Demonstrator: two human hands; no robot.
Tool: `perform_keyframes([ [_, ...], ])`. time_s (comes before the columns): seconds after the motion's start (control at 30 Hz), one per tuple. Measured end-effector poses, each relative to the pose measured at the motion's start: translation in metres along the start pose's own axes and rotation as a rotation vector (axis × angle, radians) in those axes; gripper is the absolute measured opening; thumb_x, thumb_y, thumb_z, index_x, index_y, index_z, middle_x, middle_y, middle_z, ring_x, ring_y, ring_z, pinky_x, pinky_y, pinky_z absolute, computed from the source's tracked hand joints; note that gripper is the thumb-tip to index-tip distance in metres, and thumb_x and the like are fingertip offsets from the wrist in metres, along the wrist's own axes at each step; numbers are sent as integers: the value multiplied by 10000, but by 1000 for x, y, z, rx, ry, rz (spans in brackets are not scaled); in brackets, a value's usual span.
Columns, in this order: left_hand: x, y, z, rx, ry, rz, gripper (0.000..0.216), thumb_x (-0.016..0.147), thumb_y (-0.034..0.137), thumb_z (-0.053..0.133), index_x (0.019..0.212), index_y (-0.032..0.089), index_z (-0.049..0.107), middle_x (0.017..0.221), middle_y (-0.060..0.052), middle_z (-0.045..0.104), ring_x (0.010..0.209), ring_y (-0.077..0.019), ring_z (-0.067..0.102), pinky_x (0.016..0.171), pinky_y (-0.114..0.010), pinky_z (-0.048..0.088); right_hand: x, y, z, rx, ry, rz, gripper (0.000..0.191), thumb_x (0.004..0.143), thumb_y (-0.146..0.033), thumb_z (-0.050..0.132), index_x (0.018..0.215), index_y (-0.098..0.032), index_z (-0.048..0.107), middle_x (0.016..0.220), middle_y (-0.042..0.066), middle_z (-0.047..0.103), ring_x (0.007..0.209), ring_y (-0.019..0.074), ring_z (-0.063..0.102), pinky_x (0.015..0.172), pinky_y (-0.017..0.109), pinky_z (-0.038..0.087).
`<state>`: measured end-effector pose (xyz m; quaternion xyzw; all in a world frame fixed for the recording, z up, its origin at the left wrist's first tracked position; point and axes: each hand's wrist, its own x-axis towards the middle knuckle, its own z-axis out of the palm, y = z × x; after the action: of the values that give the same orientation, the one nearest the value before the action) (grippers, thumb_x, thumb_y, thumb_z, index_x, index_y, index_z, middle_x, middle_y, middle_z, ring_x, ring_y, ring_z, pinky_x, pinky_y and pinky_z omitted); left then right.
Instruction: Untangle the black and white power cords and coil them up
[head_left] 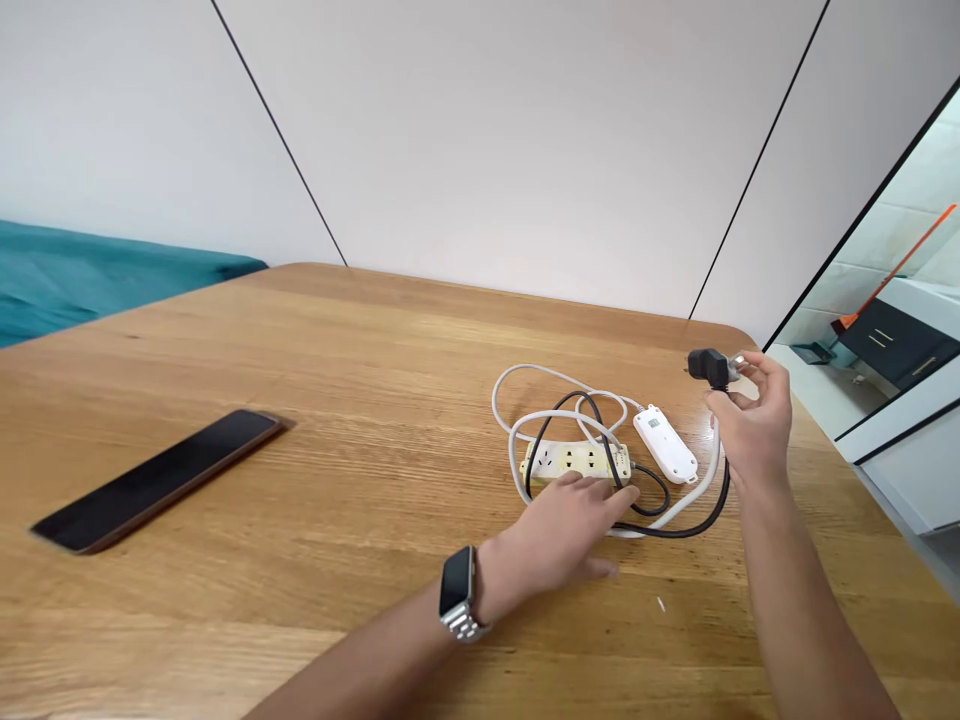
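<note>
My right hand (756, 425) is raised above the table's right side, its fingers closed on a black plug (705, 367) and a pale plug (736, 364) behind it. From these, a black cord (694, 532) and a white cord (701, 490) hang to the table and loop about. A yellowed power strip (547, 458) lies sockets up among the loops. My left hand (562, 530), with a watch (457, 590) at the wrist, reaches over its near edge with fingers extended; whether it touches strip or cords, I cannot tell. A white power strip (665, 443) rests to the right.
On the left of the wooden table (337, 400) lies a long, dark, flat object (157, 480). A small white scrap (661, 604) is near the front. White wall panels (510, 150) stand behind, with teal fabric (112, 275) at left and a doorway at right.
</note>
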<state>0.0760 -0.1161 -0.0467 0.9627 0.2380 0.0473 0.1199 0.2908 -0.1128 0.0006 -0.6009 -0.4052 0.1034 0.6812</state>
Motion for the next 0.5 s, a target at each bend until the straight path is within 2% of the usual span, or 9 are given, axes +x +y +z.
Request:
perform_keyframes([
  [0.1, 0, 7, 27, -74, 85, 30, 806, 780, 413, 759, 1444, 212, 351, 1049, -110, 696, 969, -288, 658, 897, -402, 468, -14, 1, 0, 132, 42, 54, 668, 565, -209, 685, 1203, -241, 489, 1233, 78, 525, 607, 69, 534, 490, 221, 407],
  [0.17, 1, 13, 38, -136, 111, 39, 551, 864, 330, 654, 1353, 212, 430, 939, -70, 710, 852, -245, 670, 800, -342, 471, -25, -4, -1, 215, 87, 28, 683, 571, -228, 715, 1213, -250, 483, 1228, 71, 505, 652, 76, 540, 513, 222, 419],
  [0.23, -1, 16, 41, -208, 134, 39, 251, 872, 188, 546, 1122, 213, 539, 844, -33, 702, 731, -194, 652, 669, -281, 438, -34, -11, -4, 295, 83, 29, 646, 584, -245, 723, 1189, -258, 497, 1153, 41, 518, 644, 72, 518, 511, 219, 413],
  [0.33, -12, 15, 34, -282, 171, 95, 128, 795, 105, 488, 864, 209, 516, 738, -5, 666, 604, -146, 590, 543, -261, 357, -46, -18, -11, 427, 17, 160, 467, 587, -252, 717, 1016, -246, 532, 903, -26, 532, 584, 69, 479, 468, 200, 378],
  [0.4, -25, 16, 23, -273, 179, 144, 43, 817, 175, 513, 813, 212, 490, 681, 1, 639, 546, -142, 552, 503, -282, 321, -57, -15, -18, 514, -11, 300, 409, 559, -245, 728, 904, -244, 507, 795, -49, 526, 577, 83, 498, 446, 191, 363],
  [0.5, -44, 26, 6, -231, 113, 214, 158, 900, 341, 542, 816, 218, 491, 700, -2, 651, 553, -146, 563, 487, -298, 314, -77, 0, -33, 553, -48, 512, 406, 529, -257, 756, 829, -243, 484, 697, -58, 518, 529, 92, 500, 409, 190, 345],
])
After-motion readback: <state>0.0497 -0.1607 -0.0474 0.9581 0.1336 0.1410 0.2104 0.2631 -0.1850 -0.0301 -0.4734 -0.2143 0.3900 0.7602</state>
